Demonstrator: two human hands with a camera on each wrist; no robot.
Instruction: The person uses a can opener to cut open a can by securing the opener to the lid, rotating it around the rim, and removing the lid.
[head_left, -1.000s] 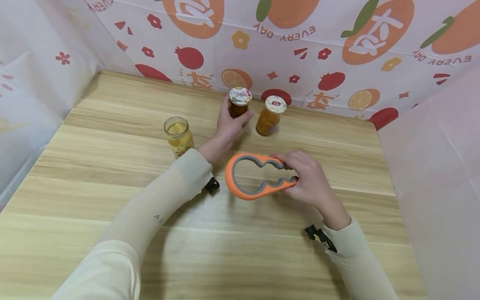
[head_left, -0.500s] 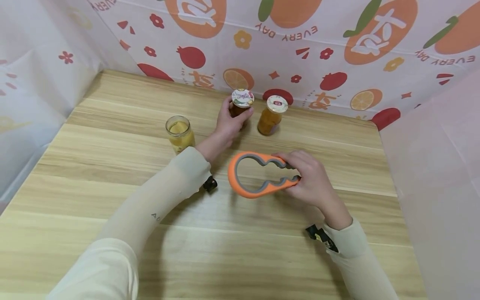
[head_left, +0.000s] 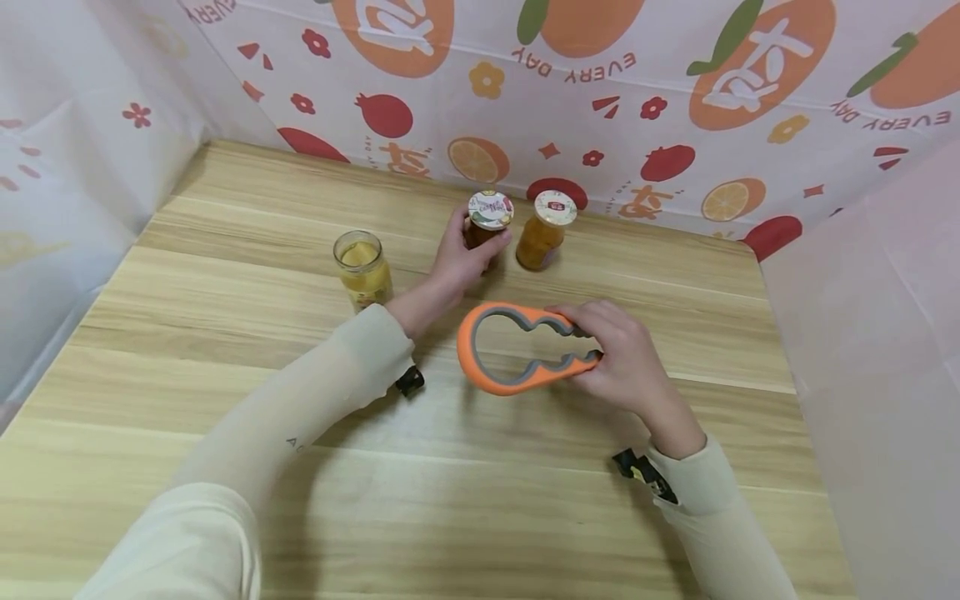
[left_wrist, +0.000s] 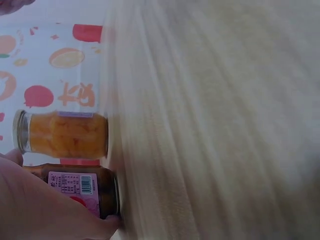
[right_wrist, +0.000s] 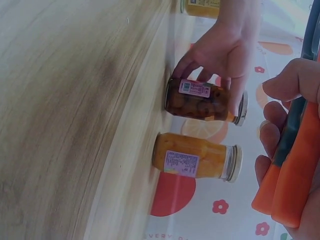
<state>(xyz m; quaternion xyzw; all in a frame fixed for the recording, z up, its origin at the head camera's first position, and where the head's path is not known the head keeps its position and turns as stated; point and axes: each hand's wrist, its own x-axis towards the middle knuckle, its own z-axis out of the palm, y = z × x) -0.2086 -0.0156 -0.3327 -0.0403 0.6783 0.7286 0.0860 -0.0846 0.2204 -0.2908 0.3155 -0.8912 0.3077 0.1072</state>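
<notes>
My left hand (head_left: 463,260) grips a dark jar (right_wrist: 197,100) with a printed white lid (head_left: 491,210), its fingers and thumb curled round the glass. The jar stands upright on the wooden table and shows a pink label in both wrist views. Just right of it stands a jar of orange fruit (head_left: 541,242), lid on. My right hand (head_left: 618,354) holds an orange and grey jar opener (head_left: 480,379) by its handle ends, above the table. Its wide loop points left, with nothing inside it. Fingers of the right hand wrap the orange handles (right_wrist: 295,185) in the right wrist view.
An open glass jar (head_left: 363,271) with yellow contents stands left of the left forearm, with no lid on it. A fruit-printed curtain (head_left: 570,108) hangs along the table's back edge, and pale sheets close off both sides. The wooden table (head_left: 480,517) extends toward me.
My left hand has drawn the dark jar slightly toward me and to the right, nearer the orange jar. The right hand with the jar opener has barely moved.
</notes>
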